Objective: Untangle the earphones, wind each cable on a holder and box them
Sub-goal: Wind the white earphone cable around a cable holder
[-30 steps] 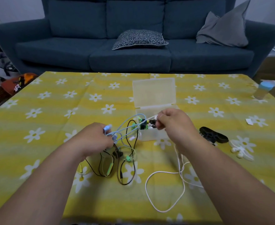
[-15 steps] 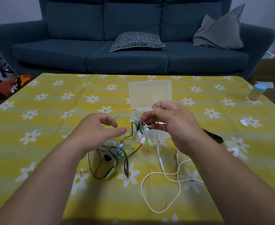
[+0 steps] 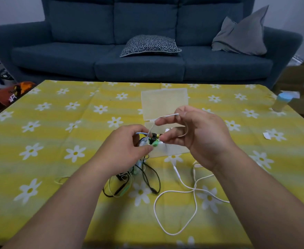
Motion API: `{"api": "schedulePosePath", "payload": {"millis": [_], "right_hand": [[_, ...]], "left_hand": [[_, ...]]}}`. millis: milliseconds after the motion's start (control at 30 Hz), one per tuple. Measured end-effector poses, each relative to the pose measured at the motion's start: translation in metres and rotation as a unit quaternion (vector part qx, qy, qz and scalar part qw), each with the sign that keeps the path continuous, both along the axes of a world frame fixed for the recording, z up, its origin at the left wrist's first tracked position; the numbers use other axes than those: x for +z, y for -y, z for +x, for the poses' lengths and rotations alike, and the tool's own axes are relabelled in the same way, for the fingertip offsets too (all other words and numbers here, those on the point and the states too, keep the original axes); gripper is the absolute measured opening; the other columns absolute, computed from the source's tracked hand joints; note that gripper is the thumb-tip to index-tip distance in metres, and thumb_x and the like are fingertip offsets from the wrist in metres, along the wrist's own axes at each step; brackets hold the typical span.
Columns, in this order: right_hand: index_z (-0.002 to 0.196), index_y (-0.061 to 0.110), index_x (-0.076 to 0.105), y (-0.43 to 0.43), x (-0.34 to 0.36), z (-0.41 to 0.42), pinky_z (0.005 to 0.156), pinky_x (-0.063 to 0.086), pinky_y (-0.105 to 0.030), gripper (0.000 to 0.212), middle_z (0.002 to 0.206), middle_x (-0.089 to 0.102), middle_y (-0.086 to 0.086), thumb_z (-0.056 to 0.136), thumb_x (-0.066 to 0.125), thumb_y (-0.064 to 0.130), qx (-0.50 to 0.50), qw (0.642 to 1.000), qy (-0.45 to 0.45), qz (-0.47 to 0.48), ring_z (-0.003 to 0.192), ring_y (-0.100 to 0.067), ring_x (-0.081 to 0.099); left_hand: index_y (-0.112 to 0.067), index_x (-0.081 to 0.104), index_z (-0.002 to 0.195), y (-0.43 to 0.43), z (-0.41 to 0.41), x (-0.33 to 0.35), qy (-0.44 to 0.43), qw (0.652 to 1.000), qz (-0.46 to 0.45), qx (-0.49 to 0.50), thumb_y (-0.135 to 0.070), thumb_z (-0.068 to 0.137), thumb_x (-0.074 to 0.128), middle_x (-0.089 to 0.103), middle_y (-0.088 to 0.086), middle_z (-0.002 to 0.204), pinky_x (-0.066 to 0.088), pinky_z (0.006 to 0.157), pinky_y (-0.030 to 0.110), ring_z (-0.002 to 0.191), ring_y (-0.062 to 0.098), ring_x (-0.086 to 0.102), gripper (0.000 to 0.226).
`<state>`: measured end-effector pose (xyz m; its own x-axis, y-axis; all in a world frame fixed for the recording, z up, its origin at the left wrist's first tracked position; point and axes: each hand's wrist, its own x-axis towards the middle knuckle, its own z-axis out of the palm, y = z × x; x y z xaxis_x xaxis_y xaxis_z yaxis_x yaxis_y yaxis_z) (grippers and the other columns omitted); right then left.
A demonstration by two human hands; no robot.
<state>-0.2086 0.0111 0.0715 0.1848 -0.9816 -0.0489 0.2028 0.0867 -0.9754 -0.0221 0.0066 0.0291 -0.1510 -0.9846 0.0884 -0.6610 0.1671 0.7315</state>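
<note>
Left hand (image 3: 122, 150) has moved right in the last half second, off the loose bundle (image 3: 135, 178) and onto the knot (image 3: 154, 141). Right hand (image 3: 199, 139) is roughly where it was, but its pinch has relaxed into a spread. Left fingers (image 3: 144, 150): thumb and forefinger pressed together on the knot's strands, with a light-blue cable (image 3: 140, 133) arching just over them. Right fingers (image 3: 167, 120): spread and barely bent, index and thumb apart. The white cable (image 3: 194, 191) lies across my right index, runs down into the knot, then trails below the right wrist to the counter (image 3: 58, 141), where it crosses itself and ends in one big loop. The knot is a mix of green, black and white bits, held between both hands in front of the left end of the box (image 3: 176, 150); can't tell if it touches the box wall. The box is translucent, its lid (image 3: 163, 103) flipped back and standing behind my hands. The loose bundle of black, green and pale strands sits on the counter under my left wrist. Yellow daisy cloth covers the counter. A blue-capped bottle (image 3: 280, 103) stands at the far right edge, with a paper scrap (image 3: 267, 136) nearer. Behind is a blue sofa (image 3: 147, 65) with a patterned cushion (image 3: 150, 45) and a grey pillow (image 3: 241, 36).
</note>
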Motion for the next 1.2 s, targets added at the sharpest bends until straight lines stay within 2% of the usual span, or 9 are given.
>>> {"api": "schedulePosePath", "payload": {"millis": [100, 233, 367, 567, 700, 833, 1000, 1100, 1200], "right_hand": [[0.075, 0.009, 0.051, 0.006, -0.002, -0.004, 0.081, 0.055, -0.049, 0.028, 0.08, 0.073, -0.017, 0.098, 0.037, 0.009, -0.122, 0.992, 0.005, 0.032, 0.057, -0.029, 0.066], [0.057, 0.012, 0.056, 0.011, -0.002, -0.01, 0.079, 0.056, -0.043, 0.042, 0.072, 0.072, -0.015, 0.093, 0.036, 0.008, -0.19, 0.979, 0.013, 0.075, 0.068, -0.031, 0.067], [0.034, 0.014, 0.058, 0.012, -0.001, -0.012, 0.071, 0.054, -0.037, 0.061, 0.071, 0.072, -0.014, 0.091, 0.037, 0.008, -0.191, 0.978, 0.019, 0.082, 0.075, -0.032, 0.067], [0.067, 0.008, 0.056, 0.008, 0.003, -0.012, 0.067, 0.051, -0.037, 0.033, 0.07, 0.07, -0.015, 0.094, 0.037, 0.006, -0.197, 0.979, -0.002, 0.055, 0.066, -0.029, 0.063], [0.075, 0.006, 0.058, 0.011, 0.001, -0.018, 0.053, 0.048, -0.03, 0.026, 0.068, 0.069, -0.009, 0.094, 0.041, 0.009, -0.184, 0.979, -0.066, 0.064, 0.054, -0.02, 0.06], [0.074, 0.009, 0.058, 0.01, -0.002, -0.037, 0.045, 0.035, -0.025, 0.021, 0.065, 0.064, -0.006, 0.091, 0.047, 0.007, -0.105, 0.955, -0.273, 0.048, 0.048, -0.017, 0.051], [0.077, 0.005, 0.067, 0.001, -0.01, -0.063, 0.05, 0.034, -0.026, 0.017, 0.059, 0.057, -0.004, 0.091, 0.06, 0.01, -0.041, 0.91, -0.411, 0.038, 0.052, -0.019, 0.046], [0.078, 0.009, 0.071, -0.007, -0.012, -0.068, 0.049, 0.035, -0.024, 0.017, 0.061, 0.052, -0.006, 0.093, 0.063, 0.012, 0.013, 0.922, -0.386, 0.043, 0.055, -0.019, 0.042], [0.079, 0.013, 0.072, -0.012, -0.015, -0.073, 0.053, 0.039, -0.019, 0.015, 0.067, 0.053, -0.005, 0.093, 0.065, 0.014, 0.055, 0.936, -0.347, 0.036, 0.061, -0.016, 0.046]], "left_hand": [[-0.039, 0.071, 0.102, 0.002, 0.004, -0.003, 0.002, 1.0, 0.015, 0.013, -0.011, 0.086, 0.065, 0.066, -0.012, 0.083, 0.051, 0.062, 0.026, 0.063, 0.008, 0.065, 0.033], [-0.028, 0.074, 0.086, 0.004, 0.008, -0.003, 0.001, 0.999, 0.011, 0.039, -0.01, 0.088, 0.065, 0.066, -0.006, 0.081, 0.041, 0.056, 0.014, 0.058, -0.005, 0.053, 0.02], [-0.011, 0.071, 0.072, 0.006, 0.015, -0.006, 0.021, 0.993, 0.067, 0.099, -0.006, 0.084, 0.061, 0.066, 0.008, 0.071, 0.038, 0.057, 0.026, 0.059, 0.017, 0.05, 0.017], [-0.009, 0.075, 0.075, 0.019, 0.037, -0.022, 0.244, 0.946, 0.151, 0.148, -0.005, 0.082, 0.051, 0.072, 0.009, 0.076, 0.056, 0.066, 0.037, 0.074, 0.029, 0.067, 0.025], [-0.016, 0.071, 0.082, 0.024, 0.051, -0.029, 0.312, 0.918, 0.167, 0.179, -0.008, 0.08, 0.055, 0.067, 0.006, 0.076, 0.051, 0.063, 0.033, 0.072, 0.028, 0.064, 0.018], [-0.023, 0.058, 0.125, 0.021, 0.046, -0.014, 0.34, 0.902, 0.157, 0.214, -0.012, 0.085, 0.053, 0.054, 0.008, 0.125, 0.049, 0.093, 0.044, 0.114, 0.034, 0.052, 0.042], [-0.029, 0.027, 0.153, 0.003, 0.016, 0.01, 0.155, 0.974, 0.146, 0.073, -0.006, 0.076, 0.068, 0.025, 0.0, 0.155, 0.046, 0.101, 0.048, 0.132, 0.032, 0.042, 0.09], [-0.026, 0.042, 0.145, -0.006, -0.023, 0.02, -0.026, 0.999, 0.025, -0.019, -0.004, 0.081, 0.07, 0.054, -0.009, 0.136, 0.045, 0.105, 0.034, 0.123, 0.005, 0.053, 0.073], [-0.022, 0.053, 0.135, -0.014, -0.061, 0.017, -0.15, 0.978, 0.085, -0.121, -0.01, 0.084, 0.074, 0.068, -0.008, 0.114, 0.05, 0.099, 0.029, 0.107, 0.002, 0.064, 0.057]]}}
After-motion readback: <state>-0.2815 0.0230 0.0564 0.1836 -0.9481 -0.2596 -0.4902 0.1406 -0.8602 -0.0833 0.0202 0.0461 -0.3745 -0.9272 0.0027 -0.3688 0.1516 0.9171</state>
